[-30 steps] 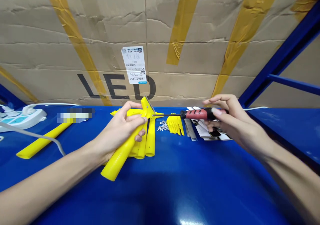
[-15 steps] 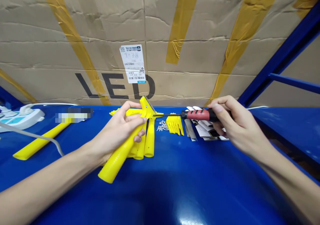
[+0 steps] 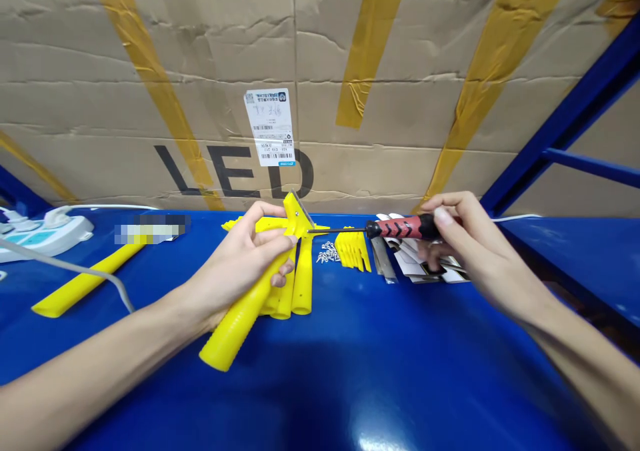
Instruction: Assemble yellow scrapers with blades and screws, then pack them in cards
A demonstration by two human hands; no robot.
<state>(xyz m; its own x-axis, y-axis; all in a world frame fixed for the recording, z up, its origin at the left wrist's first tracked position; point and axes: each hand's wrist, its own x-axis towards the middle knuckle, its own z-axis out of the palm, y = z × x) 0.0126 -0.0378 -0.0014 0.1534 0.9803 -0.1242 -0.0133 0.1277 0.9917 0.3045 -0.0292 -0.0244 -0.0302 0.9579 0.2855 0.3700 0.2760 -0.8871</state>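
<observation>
My left hand (image 3: 255, 254) is closed round a yellow plastic scraper (image 3: 235, 327), its hollow handle slanting down toward me. A thin metal blade (image 3: 303, 209) lies along the scraper's head, where one screw shows. My right hand (image 3: 470, 237) grips a red and black screwdriver (image 3: 400, 227) by the end of its handle. The shaft runs level to the left and its tip meets the side of the scraper's head. Behind and below my left hand lie more yellow scraper handles (image 3: 302, 291), partly hidden by it.
Small screws (image 3: 328, 252) lie in a pile beside yellow plastic pieces (image 3: 353, 249). Metal blades (image 3: 384, 264) and white-and-black cards (image 3: 413, 264) are right of them. Another yellow scraper (image 3: 93, 279) and a power strip (image 3: 55, 237) lie left on the blue table (image 3: 320, 384). A cardboard box (image 3: 225, 51) stands behind.
The screwdriver's handle has turned, so different black markings face me, and my right fingers have shifted on it. The tip stays at the scraper's head. The whole view has shifted slightly.
</observation>
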